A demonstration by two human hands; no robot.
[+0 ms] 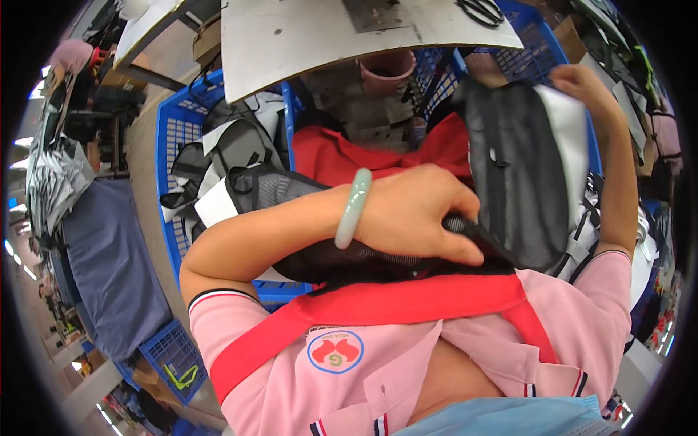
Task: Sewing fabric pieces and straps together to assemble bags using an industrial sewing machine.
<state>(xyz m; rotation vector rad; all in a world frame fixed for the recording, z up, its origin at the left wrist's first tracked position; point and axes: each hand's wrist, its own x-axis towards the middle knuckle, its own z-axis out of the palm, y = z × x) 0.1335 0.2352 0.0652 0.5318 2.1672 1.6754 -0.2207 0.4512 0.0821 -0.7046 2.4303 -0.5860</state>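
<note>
A dark grey and black backpack (518,171) with a long zip and a white side panel stands tilted in front of me, to the right of centre. My left hand (418,211), with a pale green bangle at its wrist, reaches across my front. Its thumb and fingers close on the edge of black mesh fabric (459,224) beside the backpack. Up at the far right, my right hand (587,89) is raised next to the top of the white panel. Its fingers are curled; whatever they hold is hidden. Red cloth (331,156) lies over my lap.
A white worktable (313,43) with a dark plate and black-handled scissors (481,11) stands ahead. Blue plastic crates flank me; the left crate (169,182) holds grey and white bags (247,149). A pink bucket (387,73) sits under the table. Dark blue cloth (116,261) covers something at left.
</note>
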